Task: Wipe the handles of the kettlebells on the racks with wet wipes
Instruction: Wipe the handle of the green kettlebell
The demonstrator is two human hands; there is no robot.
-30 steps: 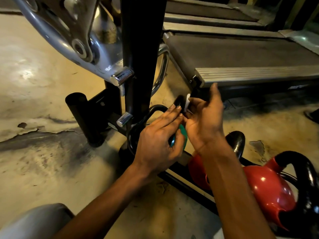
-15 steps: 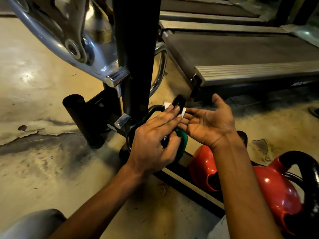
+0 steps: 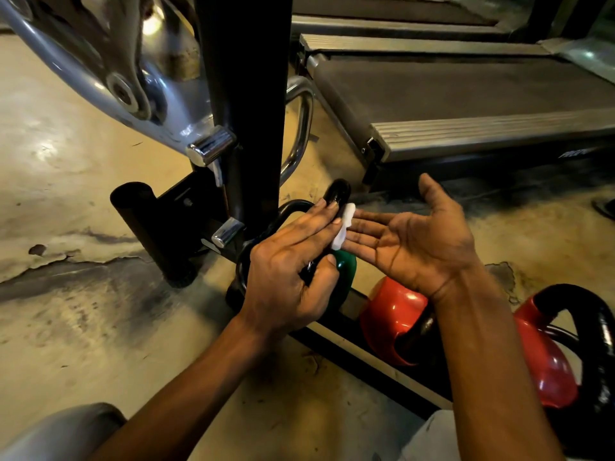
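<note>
Left hand (image 3: pixel 286 277) grips the green kettlebell's black handle (image 3: pixel 337 193), steadying it; wet wipe (image 3: pixel 344 226) sits at its two o'clock, against the right hand's (image 3: pixel 412 237) open, spread fingers.

Three kettlebells show: one green-bodied kettlebell (image 3: pixel 344 266) with a black handle and two glossy red kettlebells (image 3: pixel 387 316) (image 3: pixel 545 367) with black handles. One small white wet wipe (image 3: pixel 343 225). Two bare hands (image 3: pixel 286 281) (image 3: pixel 419 237). Two grey treadmill decks (image 3: pixel 466 91) (image 3: pixel 382 8). One black steel upright post (image 3: pixel 246 94).
</note>
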